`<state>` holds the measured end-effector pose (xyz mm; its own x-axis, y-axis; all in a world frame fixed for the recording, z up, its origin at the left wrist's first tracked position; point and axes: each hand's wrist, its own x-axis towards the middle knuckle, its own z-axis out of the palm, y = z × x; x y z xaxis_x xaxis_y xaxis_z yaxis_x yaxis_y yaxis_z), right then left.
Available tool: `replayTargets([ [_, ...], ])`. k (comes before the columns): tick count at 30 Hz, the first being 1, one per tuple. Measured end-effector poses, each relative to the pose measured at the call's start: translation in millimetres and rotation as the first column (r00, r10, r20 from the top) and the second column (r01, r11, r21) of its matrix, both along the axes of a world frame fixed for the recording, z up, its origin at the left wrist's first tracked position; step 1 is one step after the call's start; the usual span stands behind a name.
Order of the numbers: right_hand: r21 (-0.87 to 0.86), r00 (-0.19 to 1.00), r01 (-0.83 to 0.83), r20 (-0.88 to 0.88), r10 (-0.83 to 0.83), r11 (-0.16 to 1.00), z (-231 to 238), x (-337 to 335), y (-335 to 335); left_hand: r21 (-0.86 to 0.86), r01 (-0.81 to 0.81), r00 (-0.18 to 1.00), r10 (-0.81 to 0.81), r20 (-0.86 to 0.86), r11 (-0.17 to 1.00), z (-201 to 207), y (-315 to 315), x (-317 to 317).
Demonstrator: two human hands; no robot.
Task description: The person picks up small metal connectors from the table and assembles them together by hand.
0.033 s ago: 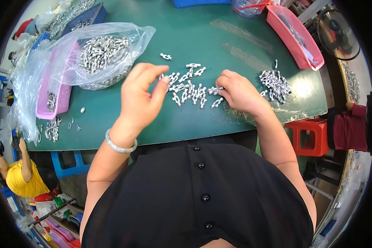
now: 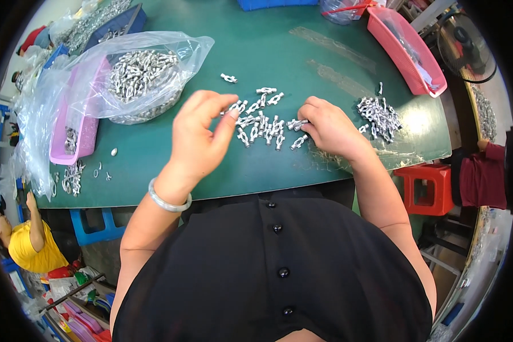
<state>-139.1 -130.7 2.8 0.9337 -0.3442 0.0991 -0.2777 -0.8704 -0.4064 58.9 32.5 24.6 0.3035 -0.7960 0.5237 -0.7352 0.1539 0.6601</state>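
Small silver metal fittings (image 2: pixel 262 123) with open oval middles lie loosely in a group on the green table (image 2: pixel 228 176). My left hand (image 2: pixel 199 128), a pale bangle on its wrist, hovers at the group's left edge. Its thumb and forefinger are apart, on either side of a fitting; no firm hold shows. At the group's right side, my right hand (image 2: pixel 328 128) pinches a silver metal fitting (image 2: pixel 294 124), its fingertips partly hidden. Another fitting (image 2: pixel 299 142) lies just below those fingers. One lone fitting (image 2: pixel 229 78) lies beyond the group. A denser heap of fittings (image 2: pixel 379 117) is right of my right hand.
An open clear plastic bag (image 2: pixel 194 54) full of fittings stands at left, beside a pink-purple basket (image 2: pixel 88 137). A pink basket (image 2: pixel 402 65) sits far right, near a fan (image 2: pixel 467 43). Red (image 2: pixel 426 191) and blue (image 2: pixel 94 225) stools flank the near edge. Other people are at both sides.
My left hand has shifted slightly right and nearer to me, its fingertips now close around a fitting at the group's left edge. My right hand stays in place.
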Motion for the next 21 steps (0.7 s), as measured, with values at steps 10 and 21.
replayTargets([
  [10,0.556,0.975,0.074,0.136,-0.178,0.828,4.5,-0.3,13.6,0.162,0.384,0.63,-0.13,-0.765,0.909,-29.6,-13.3,-42.2],
  [21,0.972,0.948,-0.143,0.189,-0.256,0.189,1.7,7.7,28.6,-0.114,0.367,0.601,-0.328,-0.728,0.923,-30.0,-23.2,-45.0],
])
